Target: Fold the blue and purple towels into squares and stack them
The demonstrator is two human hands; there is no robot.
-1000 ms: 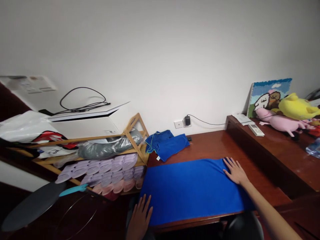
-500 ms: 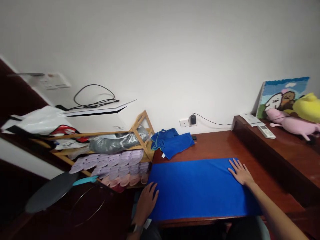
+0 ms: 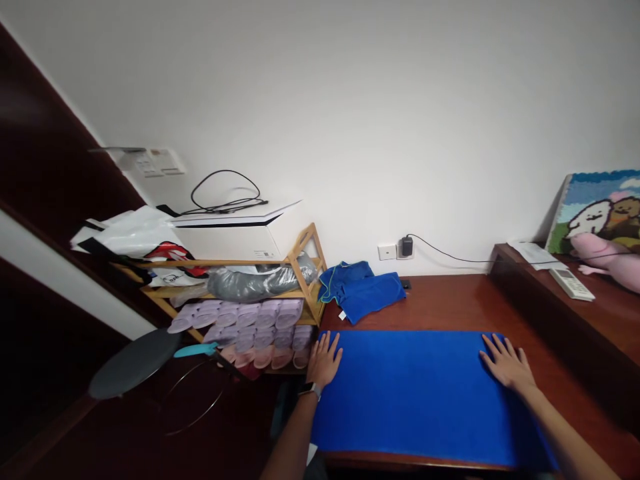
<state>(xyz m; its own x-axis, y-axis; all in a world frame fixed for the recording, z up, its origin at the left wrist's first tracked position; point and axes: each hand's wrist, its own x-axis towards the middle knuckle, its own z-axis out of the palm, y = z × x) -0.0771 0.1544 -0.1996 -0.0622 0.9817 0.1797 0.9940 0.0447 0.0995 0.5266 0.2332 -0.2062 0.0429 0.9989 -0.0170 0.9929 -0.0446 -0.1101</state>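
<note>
A blue cloth (image 3: 415, 393) lies spread flat on the reddish-brown wooden desk (image 3: 445, 300), its front edge along the desk's front. My left hand (image 3: 324, 361) rests on the cloth's far left corner, fingers stretched forward and a little apart. On the far right corner lies my right hand (image 3: 509, 365), palm down with its fingers spread. Neither hand grips anything. Behind the cloth, a second blue cloth (image 3: 370, 297) sits crumpled, with greenish edging and a small white tag.
Left of the desk stands a wooden rack (image 3: 307, 267) with lilac and pink slippers (image 3: 255, 323) and a white box (image 3: 225, 240) on top. A round dark stool (image 3: 135, 363) is further left. The raised ledge at right holds a remote (image 3: 571, 285) and a pink plush toy (image 3: 607, 260).
My left hand has moved forward from the cloth's left side to its far left corner. The cloth's far edge looks straighter and smoother. The view has turned slightly left.
</note>
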